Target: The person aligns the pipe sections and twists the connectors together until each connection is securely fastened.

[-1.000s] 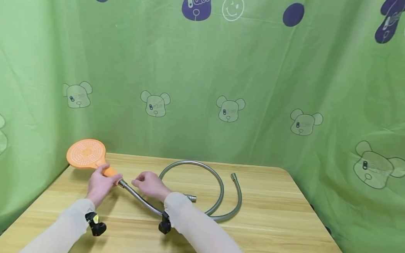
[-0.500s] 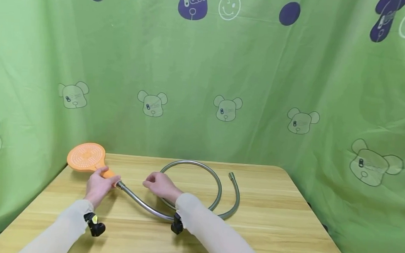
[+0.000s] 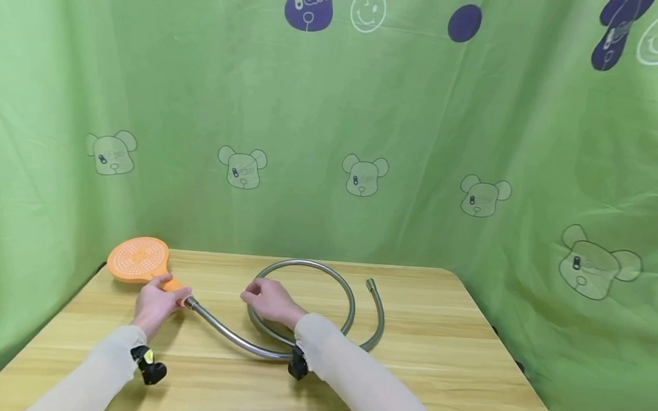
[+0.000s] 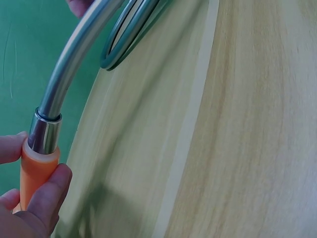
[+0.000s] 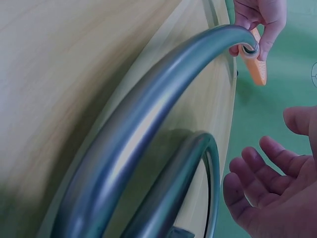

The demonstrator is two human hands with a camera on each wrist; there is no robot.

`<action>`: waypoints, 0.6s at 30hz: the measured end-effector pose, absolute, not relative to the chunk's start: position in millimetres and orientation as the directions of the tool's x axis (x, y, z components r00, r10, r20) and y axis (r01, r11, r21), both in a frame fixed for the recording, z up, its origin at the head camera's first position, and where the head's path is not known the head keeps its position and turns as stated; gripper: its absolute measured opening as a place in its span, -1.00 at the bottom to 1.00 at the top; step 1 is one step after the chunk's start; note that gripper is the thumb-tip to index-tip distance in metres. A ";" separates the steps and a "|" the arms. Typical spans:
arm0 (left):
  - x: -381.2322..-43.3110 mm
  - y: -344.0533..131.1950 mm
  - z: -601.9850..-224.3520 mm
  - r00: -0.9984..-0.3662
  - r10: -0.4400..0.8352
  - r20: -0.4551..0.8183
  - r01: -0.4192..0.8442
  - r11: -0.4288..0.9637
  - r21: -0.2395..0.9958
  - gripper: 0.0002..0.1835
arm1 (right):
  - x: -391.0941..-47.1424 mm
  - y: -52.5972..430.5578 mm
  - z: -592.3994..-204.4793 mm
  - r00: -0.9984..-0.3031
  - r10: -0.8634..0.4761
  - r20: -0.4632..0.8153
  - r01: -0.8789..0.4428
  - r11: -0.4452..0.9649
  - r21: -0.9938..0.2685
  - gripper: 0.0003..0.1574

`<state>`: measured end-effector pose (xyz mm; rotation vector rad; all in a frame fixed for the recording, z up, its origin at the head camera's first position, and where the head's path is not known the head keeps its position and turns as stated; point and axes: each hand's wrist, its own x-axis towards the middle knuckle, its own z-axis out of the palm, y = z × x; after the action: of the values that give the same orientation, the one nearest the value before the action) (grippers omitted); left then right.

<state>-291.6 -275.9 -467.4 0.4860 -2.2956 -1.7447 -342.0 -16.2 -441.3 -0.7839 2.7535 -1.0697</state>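
Observation:
My left hand (image 3: 154, 305) grips the orange shower head (image 3: 138, 260) by the lower end of its handle, seen close up as an orange grip (image 4: 35, 176) in the left wrist view. Its round spray face, dotted with pale holes, points up above the far left of the table. From a metal collar (image 4: 44, 133) at the handle's end runs a grey shower hose (image 3: 225, 332), which passes by my right wrist. My right hand (image 3: 271, 301) hovers over the left side of the hose loop. In the right wrist view its fingers (image 5: 282, 156) curve loosely, with nothing in them.
The coiled hose spreads over the middle of the wooden table (image 3: 450, 357). A hose end fitting (image 3: 370, 285) points up to the right of the loop. Part of the coil is hidden by my right forearm. Green patterned curtain (image 3: 312, 104) encloses the back and sides.
My right hand has drawn away from the collar, toward the right. The shower head has dropped slightly, still in my left hand. A metal fitting inside the loop has gone behind my right forearm.

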 end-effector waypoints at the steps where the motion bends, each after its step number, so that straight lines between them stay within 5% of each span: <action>1: -292.0 -275.9 -468.5 -0.922 -0.386 -0.033 -0.134 0.238 0.962 -0.14 | -341.6 -14.5 -441.1 -0.866 -0.489 0.102 -0.430 0.625 -0.651 -0.63; 18: -291.5 -277.7 -476.2 -0.932 -0.350 -0.092 -0.167 0.190 0.967 -0.10 | -343.6 7.2 -442.6 -0.880 -0.464 0.102 -0.412 0.639 -0.650 -0.60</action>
<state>-291.5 -277.7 -476.2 0.5048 -2.3042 -1.8416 -343.6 7.2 -442.6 -0.7427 2.7761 -1.0716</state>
